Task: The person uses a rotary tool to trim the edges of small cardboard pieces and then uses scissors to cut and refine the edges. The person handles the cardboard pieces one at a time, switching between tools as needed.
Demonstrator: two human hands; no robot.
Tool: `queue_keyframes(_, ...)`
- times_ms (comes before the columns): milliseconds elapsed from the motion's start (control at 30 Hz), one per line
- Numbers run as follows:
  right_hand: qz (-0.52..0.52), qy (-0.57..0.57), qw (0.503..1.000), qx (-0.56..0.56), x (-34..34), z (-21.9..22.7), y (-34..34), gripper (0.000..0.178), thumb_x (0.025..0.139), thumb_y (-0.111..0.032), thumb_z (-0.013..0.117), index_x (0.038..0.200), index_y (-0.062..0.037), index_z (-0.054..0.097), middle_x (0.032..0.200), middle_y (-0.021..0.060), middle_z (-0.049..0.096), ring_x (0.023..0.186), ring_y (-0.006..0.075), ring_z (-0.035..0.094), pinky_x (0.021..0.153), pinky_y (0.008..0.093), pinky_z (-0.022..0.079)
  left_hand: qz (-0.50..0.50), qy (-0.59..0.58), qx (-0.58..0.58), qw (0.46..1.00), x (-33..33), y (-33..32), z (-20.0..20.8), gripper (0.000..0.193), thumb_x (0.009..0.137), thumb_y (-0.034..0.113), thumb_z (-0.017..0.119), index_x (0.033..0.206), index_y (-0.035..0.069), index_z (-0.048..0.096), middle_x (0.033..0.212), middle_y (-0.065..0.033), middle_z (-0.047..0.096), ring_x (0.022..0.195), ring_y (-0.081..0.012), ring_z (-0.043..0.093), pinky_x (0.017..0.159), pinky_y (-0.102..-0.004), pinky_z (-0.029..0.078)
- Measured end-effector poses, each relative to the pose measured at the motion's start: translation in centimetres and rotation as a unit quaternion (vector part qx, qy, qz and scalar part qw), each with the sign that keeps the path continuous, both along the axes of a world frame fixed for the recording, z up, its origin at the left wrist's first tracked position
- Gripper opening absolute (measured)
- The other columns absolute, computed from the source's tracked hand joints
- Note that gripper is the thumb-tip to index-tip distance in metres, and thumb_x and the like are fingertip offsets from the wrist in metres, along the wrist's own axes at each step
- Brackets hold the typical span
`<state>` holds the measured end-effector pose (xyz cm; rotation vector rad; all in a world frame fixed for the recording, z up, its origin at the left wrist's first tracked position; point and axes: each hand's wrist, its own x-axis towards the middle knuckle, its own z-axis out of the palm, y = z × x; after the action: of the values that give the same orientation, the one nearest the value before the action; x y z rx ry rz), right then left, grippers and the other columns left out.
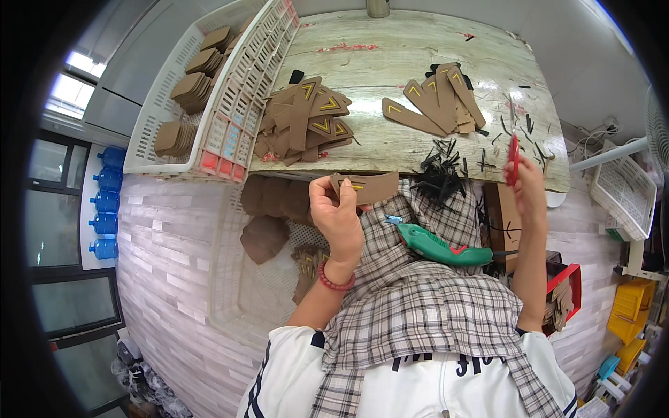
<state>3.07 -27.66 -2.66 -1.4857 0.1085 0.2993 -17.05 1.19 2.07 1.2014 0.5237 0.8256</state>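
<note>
Left hand (337,217) is closed in a pinch on one end of a brown strip (378,188), thumb on top beside a yellow mark, and the strip is held just off the front edge of the worktop (362,66). Red-handled scissors (514,159) are gripped in the right hand (532,187) near the right front corner; whether the blades are parted cannot be told. Similar strips are piled (306,122) by the left front corner, and others are fanned out (435,101) toward the right edge. Black scraps (441,172) are heaped at the front edge. To judge by its look, the strip is light, bendable yet fairly firm, neither slippery nor fragile. It is best taken flat by one end, between thumb and fingers, with the long sides left free and the yellow mark unrubbed.
</note>
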Motion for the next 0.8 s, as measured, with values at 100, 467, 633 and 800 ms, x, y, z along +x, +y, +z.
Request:
queue_keyframes(100, 0.179, 0.1, 0.963, 0.177, -7.9, 5.4, 5.4, 0.039, 0.089, -0.033, 0.064, 0.105, 0.0013, 0.056, 0.082, 0.0034, 0.057, 0.065, 0.0071, 0.054, 0.056, 0.0186, 0.045, -0.002, -0.012, 0.015, 1.0, -0.3, 0.1, 0.0, 0.007, 0.093, 0.004, 0.052, 0.096, 0.001, 0.046, 0.085, -0.0071, 0.059, 0.066, -0.0123, 0.06, 0.05, -0.0268, 0.054)
queue_keyframes(467, 0.486, 0.142, 0.819, 0.271, -16.9, 6.0, 10.2, 0.076, 0.089, -0.069, 0.035, 0.108, 0.0028, 0.053, 0.077, 0.003, 0.048, 0.063, 0.0086, 0.049, 0.073, 0.0318, 0.056, 0.006, 0.008, 0.059, 0.998, 0.0, -0.2, 0.4, 0.007, 0.093, 0.002, 0.054, 0.099, -0.001, 0.051, 0.09, -0.0057, 0.06, 0.077, -0.0093, 0.057, 0.07, -0.0246, 0.051)
queue_keyframes(633, 0.491, 0.15, 0.816, 0.268, -16.8, 5.0, 10.5, 0.077, 0.089, -0.07, 0.034, 0.107, 0.003, 0.053, 0.075, 0.0038, 0.049, 0.061, 0.0088, 0.049, 0.067, 0.03, 0.056, -0.016, -0.025, 0.003, 1.0, 0.1, -0.5, 0.3, 0.007, 0.092, 0.001, 0.055, 0.099, 0.0, 0.052, 0.091, -0.005, 0.06, 0.078, -0.0074, 0.056, 0.072, -0.0233, 0.05)
queue_keyframes(800, 0.488, 0.157, 0.812, 0.277, -16.8, 4.9, 10.5, 0.081, 0.087, -0.073, 0.03, 0.106, 0.0022, 0.053, 0.074, 0.0037, 0.048, 0.06, 0.0086, 0.049, 0.066, 0.0297, 0.056, -0.02, -0.023, 0.008, 1.0, 0.3, -0.7, 0.6, 0.008, 0.093, 0.003, 0.055, 0.099, 0.001, 0.052, 0.088, -0.0025, 0.059, 0.074, -0.0049, 0.055, 0.066, -0.021, 0.049)
